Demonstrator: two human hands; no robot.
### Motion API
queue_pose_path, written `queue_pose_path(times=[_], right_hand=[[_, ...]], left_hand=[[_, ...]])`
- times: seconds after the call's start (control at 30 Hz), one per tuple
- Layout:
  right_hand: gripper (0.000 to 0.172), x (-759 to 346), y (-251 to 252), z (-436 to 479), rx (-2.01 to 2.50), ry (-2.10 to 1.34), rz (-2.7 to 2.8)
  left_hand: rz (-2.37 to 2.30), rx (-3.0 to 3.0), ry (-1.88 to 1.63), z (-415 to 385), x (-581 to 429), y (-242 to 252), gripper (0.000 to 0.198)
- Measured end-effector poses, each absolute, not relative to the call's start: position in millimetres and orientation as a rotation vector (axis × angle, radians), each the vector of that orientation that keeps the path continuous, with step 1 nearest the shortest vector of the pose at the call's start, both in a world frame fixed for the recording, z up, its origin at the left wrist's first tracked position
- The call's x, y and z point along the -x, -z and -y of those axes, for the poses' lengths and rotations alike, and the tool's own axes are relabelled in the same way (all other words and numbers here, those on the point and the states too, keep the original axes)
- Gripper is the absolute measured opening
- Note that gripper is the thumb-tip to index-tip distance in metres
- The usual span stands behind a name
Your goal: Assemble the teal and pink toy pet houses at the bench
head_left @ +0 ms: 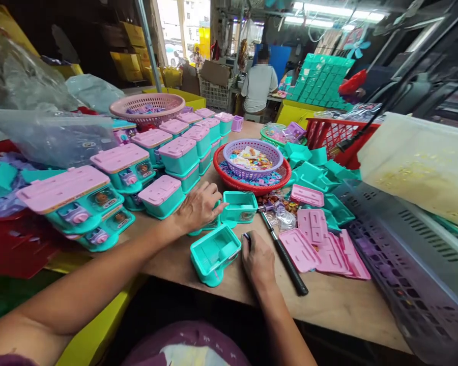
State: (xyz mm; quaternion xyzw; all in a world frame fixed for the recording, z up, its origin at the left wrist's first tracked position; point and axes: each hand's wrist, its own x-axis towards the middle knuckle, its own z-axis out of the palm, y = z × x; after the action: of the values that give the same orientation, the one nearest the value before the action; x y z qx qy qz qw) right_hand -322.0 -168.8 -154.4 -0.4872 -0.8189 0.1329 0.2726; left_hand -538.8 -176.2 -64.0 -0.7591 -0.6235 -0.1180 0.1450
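Note:
My left hand point(201, 206) reaches over a small teal box that it partly hides, thumb stretched toward an open teal box point(239, 207) to its right. Its fingers are apart, and no held object shows. My right hand point(258, 256) rests on the table with its fingers curled round a small dark thing, mostly hidden. Beside it, near the front edge, an open teal box point(216, 254) stands tilted. A tool with a black handle point(290, 267) lies to the right of my right hand. Pink lids point(328, 249) lie further right.
Lidded teal boxes point(179, 152) are stacked at the left. A purple basket point(254, 157) sits in a red basket point(217, 173) at the centre back. Loose teal boxes point(309, 175) lie behind the pink lids. A grey crate point(416, 254) borders the right. A person point(260, 84) sits far behind.

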Motion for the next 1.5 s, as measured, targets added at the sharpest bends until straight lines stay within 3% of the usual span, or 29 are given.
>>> queue_pose_path(times=[0.13,0.3,0.73,1.5], right_hand=[[0.018,345,151,149,1.215,-0.398,2.133],[0.022,358,156,137,1.106,-0.387,2.087],[0.025,352,146,136,1.072,-0.063,2.023],[0.029,351,129,138,1.185,0.167,2.19]], left_hand=[[1.579,2.534,0.079,151,527,56,0.021],[1.718,2.687,-0.231,121,520,61,0.015],[1.974,3.022,-0.109,111,514,40,0.051],[2.067,2.871,0.055,126,503,39,0.052]])
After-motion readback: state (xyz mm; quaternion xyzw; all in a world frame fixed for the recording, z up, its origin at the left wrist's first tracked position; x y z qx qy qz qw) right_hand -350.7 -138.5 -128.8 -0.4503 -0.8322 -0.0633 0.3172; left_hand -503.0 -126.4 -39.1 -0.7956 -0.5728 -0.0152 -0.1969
